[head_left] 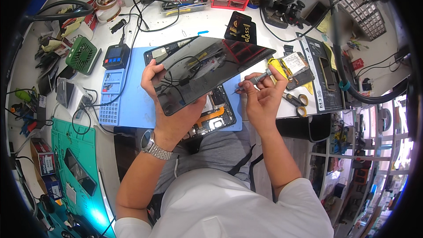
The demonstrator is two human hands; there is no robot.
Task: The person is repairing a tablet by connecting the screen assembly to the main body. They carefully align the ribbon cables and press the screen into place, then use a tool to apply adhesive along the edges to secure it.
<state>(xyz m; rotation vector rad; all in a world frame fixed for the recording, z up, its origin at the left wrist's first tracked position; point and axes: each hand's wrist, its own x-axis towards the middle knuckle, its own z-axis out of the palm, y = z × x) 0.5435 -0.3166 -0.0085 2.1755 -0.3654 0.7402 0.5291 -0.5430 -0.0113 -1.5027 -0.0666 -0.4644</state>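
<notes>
Holding a screen [207, 72] over the opened tablet [226, 118] on a blue mat [140, 113], the left grip [169, 115] seemingly gives access — the right grip [264, 99] pinches a screwdriver [261, 78], probably needing steady aim next.

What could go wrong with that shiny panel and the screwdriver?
The glossy black panel, tilted in the left fingers, might slip onto the opened device beneath. The screwdriver in the right fingers is close by and could scratch something. The exposed orange ribbon cable might get snagged or creased.
</notes>
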